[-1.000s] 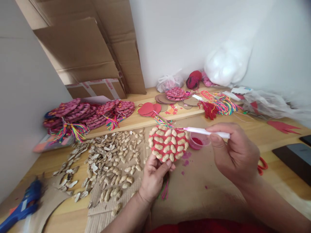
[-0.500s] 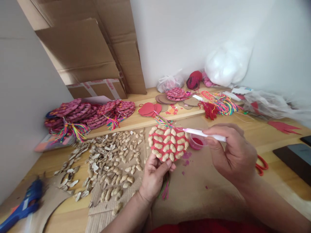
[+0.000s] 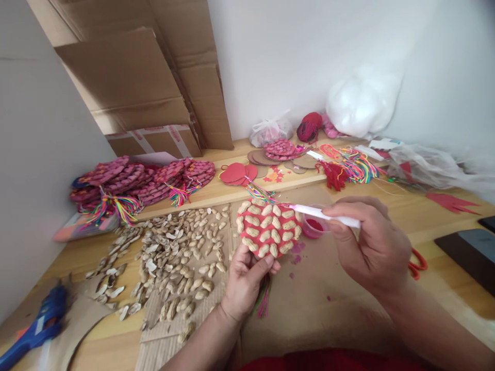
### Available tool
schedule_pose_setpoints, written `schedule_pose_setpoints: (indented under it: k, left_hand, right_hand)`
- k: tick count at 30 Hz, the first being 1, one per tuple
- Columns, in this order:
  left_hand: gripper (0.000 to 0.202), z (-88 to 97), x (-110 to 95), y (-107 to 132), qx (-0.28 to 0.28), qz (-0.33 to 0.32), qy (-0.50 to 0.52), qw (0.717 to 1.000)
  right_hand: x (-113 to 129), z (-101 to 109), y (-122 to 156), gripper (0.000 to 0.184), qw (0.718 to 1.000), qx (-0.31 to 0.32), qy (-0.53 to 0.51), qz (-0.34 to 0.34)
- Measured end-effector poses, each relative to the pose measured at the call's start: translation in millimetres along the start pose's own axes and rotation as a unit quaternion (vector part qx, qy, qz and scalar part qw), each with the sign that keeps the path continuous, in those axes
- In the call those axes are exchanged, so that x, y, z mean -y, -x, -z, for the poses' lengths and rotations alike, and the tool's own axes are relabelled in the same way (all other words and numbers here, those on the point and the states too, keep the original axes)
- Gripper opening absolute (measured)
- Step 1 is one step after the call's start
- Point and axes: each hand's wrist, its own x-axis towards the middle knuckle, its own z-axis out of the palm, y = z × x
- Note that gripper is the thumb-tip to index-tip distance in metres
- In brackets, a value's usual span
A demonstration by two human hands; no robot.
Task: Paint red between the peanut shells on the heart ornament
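My left hand (image 3: 244,281) grips the lower edge of a red disc covered with peanut shells (image 3: 268,228), holding it tilted above the cardboard. A coloured tassel (image 3: 263,300) hangs below it. My right hand (image 3: 371,247) pinches a thin white brush (image 3: 323,213), whose pink tip rests on the disc's upper right edge. Just behind the brush stands a small clear cup of red paint (image 3: 314,226).
Loose peanut shells (image 3: 174,257) are spread over cardboard on the left. Finished pink discs with tassels (image 3: 135,183) pile up behind them. A blue glue gun (image 3: 36,324) lies at the near left. Red scissors (image 3: 417,263), coloured threads (image 3: 353,167) and plastic bags (image 3: 425,165) sit to the right.
The brush tip has moved left from over the paint cup onto the disc's upper right edge. My left hand and the disc have stayed put.
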Motion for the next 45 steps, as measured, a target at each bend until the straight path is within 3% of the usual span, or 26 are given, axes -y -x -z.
schedule_pose_setpoints:
  k: [14,30,36,45]
  left_hand:
    - [0.031,-2.1,-2.9,-1.2,-0.004,0.01,0.022,1.0]
    - [0.029,-0.6,-1.6,-1.1,-0.004,0.005,0.014,1.0]
    - [0.025,0.3,-0.2,-0.3,0.013,-0.004,0.011,1.0]
    - [0.026,-0.8,-1.7,-1.6,0.0,0.006,0.03,1.0]
  right_hand:
    - [0.4,-2.8,0.7,0.022,1.0,0.013,0.002,0.018]
    - [-0.7,-1.9,-0.7,0.021,1.0,-0.014,0.021,0.002]
    - [2.2,-2.8,1.5,0.024,0.999,0.026,-0.001,0.028]
    - [1.5,-4.3,0.0,0.022,0.999,0.014,0.011,0.037]
